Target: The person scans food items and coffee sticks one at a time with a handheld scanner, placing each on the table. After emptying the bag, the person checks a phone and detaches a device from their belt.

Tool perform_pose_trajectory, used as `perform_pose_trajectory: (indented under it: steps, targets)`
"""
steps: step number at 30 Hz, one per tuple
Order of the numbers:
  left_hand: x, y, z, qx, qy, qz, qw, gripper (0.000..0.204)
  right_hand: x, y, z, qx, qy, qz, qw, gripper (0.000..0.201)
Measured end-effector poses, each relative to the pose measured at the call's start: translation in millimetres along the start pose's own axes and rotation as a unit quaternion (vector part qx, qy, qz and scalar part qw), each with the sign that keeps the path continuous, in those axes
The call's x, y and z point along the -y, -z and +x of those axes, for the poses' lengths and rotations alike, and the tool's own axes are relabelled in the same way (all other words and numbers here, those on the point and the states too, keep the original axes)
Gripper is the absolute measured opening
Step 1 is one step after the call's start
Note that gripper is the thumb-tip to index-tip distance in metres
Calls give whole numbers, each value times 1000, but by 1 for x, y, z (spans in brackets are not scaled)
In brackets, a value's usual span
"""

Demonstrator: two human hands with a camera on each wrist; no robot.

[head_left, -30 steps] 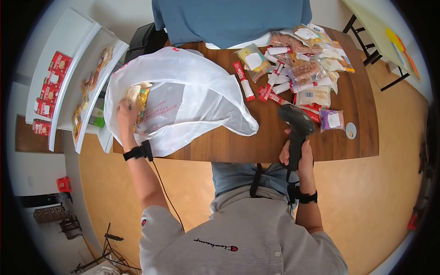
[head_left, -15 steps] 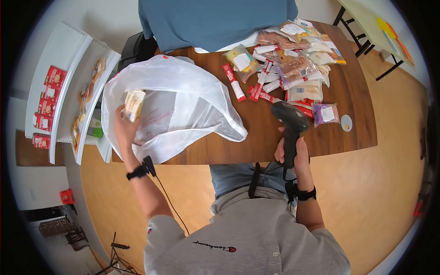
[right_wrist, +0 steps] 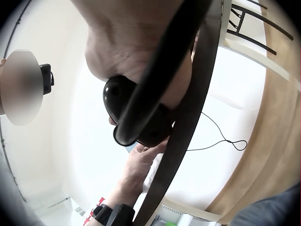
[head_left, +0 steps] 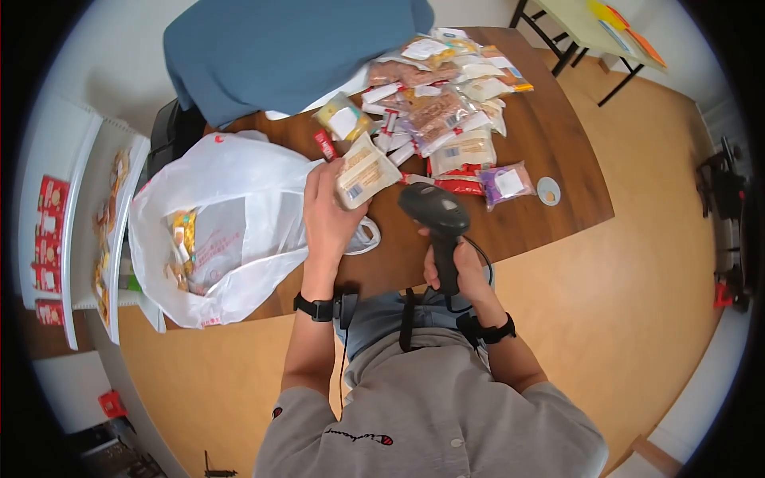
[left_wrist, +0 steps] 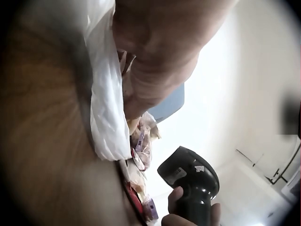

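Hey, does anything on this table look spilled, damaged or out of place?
I see nothing clearly spilled or torn. The untidiest spot is the heap of snack packets on the wooden table, which overlap at mixed angles. The white plastic bag has a slack, crumpled rim, though that seems ordinary.

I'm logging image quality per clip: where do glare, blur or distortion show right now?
Head: black corners, table looks bowed, print on the packet in the left hand too small to read; left wrist: white glare behind the scanner, table grain soft; right wrist: background blown white, oval patch at left blurred.
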State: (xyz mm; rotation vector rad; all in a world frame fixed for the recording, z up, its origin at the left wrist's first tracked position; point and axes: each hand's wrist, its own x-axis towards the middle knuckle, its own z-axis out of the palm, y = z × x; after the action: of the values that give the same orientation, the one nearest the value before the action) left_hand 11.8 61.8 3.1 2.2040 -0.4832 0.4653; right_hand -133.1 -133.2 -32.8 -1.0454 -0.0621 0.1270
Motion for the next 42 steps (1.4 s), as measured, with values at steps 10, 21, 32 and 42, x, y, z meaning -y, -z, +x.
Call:
perform_pose_trajectory:
  steps: [10, 21, 32, 42]
  targets:
    - [1, 4, -9, -20, -14, 8, 1000, 65, 13, -39, 9, 40, -78, -96, 992, 56]
    - [-7, 19, -1, -51, -32, -8, 998, 62, 5, -15, 3, -7, -65, 50, 997, 66]
    - [-55, -26, 93, -58, -101, 35, 993, 74, -2, 1, 7, -15, -39, 209, 977, 67]
    - [-8, 57, -26, -76, 5, -88, 993, 36, -1, -1, 11, -21, -75, 268, 960, 69]
